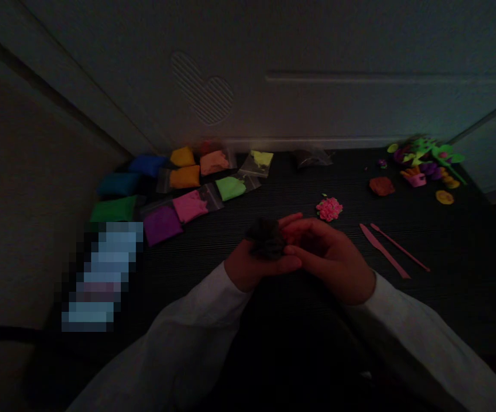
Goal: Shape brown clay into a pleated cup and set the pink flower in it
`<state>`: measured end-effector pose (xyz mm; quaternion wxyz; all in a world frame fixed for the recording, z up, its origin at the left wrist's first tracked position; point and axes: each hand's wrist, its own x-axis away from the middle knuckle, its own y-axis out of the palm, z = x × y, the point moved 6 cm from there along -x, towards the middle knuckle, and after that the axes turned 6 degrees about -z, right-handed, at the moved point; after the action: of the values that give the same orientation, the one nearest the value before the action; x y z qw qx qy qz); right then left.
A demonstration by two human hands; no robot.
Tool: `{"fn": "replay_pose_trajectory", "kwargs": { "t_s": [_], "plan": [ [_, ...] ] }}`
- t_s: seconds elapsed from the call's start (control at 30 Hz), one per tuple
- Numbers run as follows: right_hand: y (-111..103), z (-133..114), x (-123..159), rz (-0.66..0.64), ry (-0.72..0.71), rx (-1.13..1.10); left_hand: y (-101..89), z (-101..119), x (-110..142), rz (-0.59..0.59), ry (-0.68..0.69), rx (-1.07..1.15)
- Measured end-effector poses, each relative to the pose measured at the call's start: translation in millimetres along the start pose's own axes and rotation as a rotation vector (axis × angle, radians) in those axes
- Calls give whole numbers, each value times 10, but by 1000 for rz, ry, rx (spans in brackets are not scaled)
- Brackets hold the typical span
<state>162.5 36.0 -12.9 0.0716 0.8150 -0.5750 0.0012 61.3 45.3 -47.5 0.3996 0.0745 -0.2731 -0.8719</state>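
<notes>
A dark, ruffled lump of modelling clay (266, 237) rests in my left hand (244, 268), whose fingers and thumb close around it from below. My right hand (338, 257) is curled, with thumb and fingertips meeting at the lump's right edge. The dim light hides exactly what lies between those fingertips. Just beyond my hands sits a pink ruffled clay flower (329, 209) with green bits. To the right lie a pink plastic clay knife (383, 249) and a thin pink modelling stick (400, 247).
Bags of coloured clay, among them purple (162, 225), pink (190, 206) and light green (231, 187), line the table's left and back. A brown bag (306, 157), a reddish-brown lump (381, 186) and finished clay flowers (428, 160) lie farther right. A blurred-out bright screen (106, 274) is at left.
</notes>
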Motion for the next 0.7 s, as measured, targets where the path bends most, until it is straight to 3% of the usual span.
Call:
{"fn": "replay_pose_trajectory", "kwargs": {
  "t_s": [0.2, 0.3, 0.7],
  "plan": [
    [-130, -3, 4, 168, -19, -5, -128, 146, 18, 212, 190, -56],
    [-165, 6, 5, 186, -1, 49, -182, 200, 25, 307, 246, -46],
    [-148, -17, 2, 154, -11, 122, -148, 266, 69, 320, 214, -373]
  ]
}}
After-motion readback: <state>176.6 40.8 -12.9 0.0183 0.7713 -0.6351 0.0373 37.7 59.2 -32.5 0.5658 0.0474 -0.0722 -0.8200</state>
